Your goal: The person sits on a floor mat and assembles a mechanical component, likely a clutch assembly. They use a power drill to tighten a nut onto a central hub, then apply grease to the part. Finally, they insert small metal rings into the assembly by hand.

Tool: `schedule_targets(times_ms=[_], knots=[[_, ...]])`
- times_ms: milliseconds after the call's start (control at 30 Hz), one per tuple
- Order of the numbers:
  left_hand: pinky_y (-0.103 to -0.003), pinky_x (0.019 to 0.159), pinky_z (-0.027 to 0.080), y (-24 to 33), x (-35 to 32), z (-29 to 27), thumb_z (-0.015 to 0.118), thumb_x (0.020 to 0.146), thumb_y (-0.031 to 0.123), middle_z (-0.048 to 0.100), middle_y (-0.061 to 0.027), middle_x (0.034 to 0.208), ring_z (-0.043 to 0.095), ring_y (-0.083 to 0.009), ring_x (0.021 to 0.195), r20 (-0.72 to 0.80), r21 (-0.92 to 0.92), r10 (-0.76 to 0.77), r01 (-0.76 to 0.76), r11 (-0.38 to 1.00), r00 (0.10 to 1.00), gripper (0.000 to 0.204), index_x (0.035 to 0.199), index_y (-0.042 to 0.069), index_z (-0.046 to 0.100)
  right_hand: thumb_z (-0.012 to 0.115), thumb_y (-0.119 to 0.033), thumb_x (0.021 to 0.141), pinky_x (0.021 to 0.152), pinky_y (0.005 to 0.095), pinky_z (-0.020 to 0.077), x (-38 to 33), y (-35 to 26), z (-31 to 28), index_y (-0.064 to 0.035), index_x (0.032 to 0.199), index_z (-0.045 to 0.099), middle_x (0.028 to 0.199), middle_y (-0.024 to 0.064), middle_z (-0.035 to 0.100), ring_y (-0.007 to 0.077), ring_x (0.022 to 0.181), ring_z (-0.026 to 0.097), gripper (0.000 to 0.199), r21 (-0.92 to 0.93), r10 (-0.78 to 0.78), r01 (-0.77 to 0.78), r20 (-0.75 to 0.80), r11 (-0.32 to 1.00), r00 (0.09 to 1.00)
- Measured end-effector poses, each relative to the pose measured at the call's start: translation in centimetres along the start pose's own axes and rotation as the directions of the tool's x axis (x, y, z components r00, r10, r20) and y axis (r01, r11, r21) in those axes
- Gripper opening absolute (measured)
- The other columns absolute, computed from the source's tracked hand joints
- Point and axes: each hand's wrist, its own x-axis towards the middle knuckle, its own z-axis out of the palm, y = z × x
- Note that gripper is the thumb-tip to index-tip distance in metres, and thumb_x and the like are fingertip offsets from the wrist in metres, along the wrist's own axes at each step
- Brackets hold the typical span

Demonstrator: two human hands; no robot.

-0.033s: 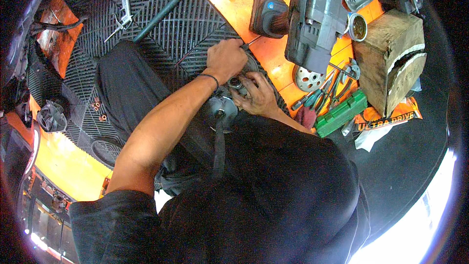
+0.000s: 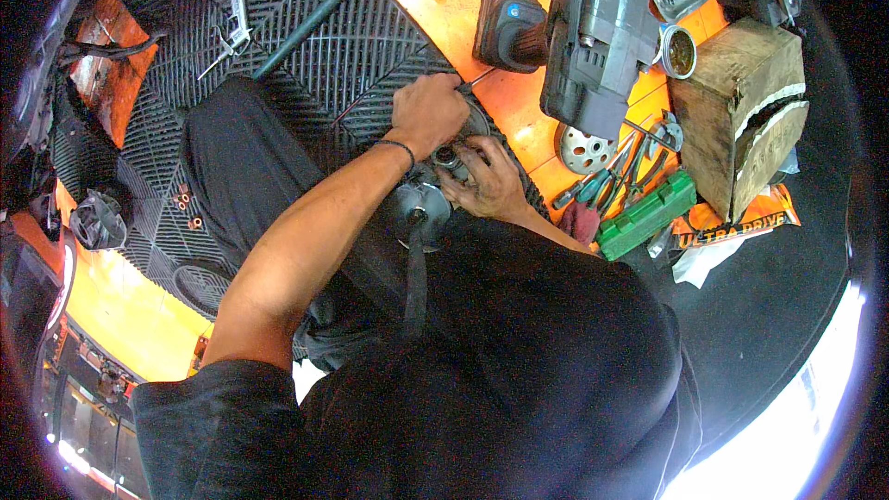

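We are mid-way working the round metal part (image 2: 421,204); left hand (image 2: 428,113) fisted around a thin tool (image 2: 477,81), right hand (image 2: 486,181) fingers pinching the part; next needs steady bracing

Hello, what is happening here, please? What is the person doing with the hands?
A person sits on a black grid mat and works on a round grey metal part in the lap. The left hand grips a thin tool over it; the right hand steadies the part. An engine block, pliers and a wooden block lie nearby on the orange floor.
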Motion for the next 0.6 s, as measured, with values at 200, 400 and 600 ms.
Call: schedule_targets(times_ms=[200,400,600], knots=[[-0.054,0.09,0.052,-0.02,-0.03,0.17,0.049,0.082,0.018,0.069,-0.0251,0.1,0.067,-0.0443,0.096,-0.018,-0.011,-0.01,0.01,1.0,1.0,0.036,0.106,0.009,0.073,0.087,-0.014,0.067,0.069,0.0372,0.0542,-0.29,0.21,0.28,0.0011,0.106,0.065,0.096,0.0156,0.059,0.0319,0.08,0.064,0.047,-0.007,0.0,0.0,-0.013,1.0,1.0],[-0.052,0.091,0.051,0.31,-0.05,-0.13,0.049,0.082,0.019,0.069,-0.0249,0.102,0.067,-0.0434,0.098,0.014,0.013,-0.023,0.023,1.0,1.0,0.037,0.108,0.01,0.073,0.088,-0.016,0.067,0.069,0.0368,0.0541,-0.05,-0.06,0.1,0.0018,0.101,0.066,0.094,0.0148,0.06,0.0309,0.08,0.063,0.045,-0.049,0.009,-0.011,-0.036,0.999,0.999],[-0.053,0.092,0.051,0.37,-0.01,-0.09,0.049,0.082,0.019,0.069,-0.0251,0.102,0.067,-0.0437,0.098,0.023,0.002,-0.045,0.045,0.999,0.999,0.036,0.108,0.011,0.073,0.088,-0.017,0.067,0.07,0.0364,0.0541,-0.11,0.26,0.03,0.0019,0.1,0.065,0.094,0.0142,0.06,0.0304,0.08,0.064,0.044,-0.033,-0.002,0.001,-0.024,0.999,1.0]])
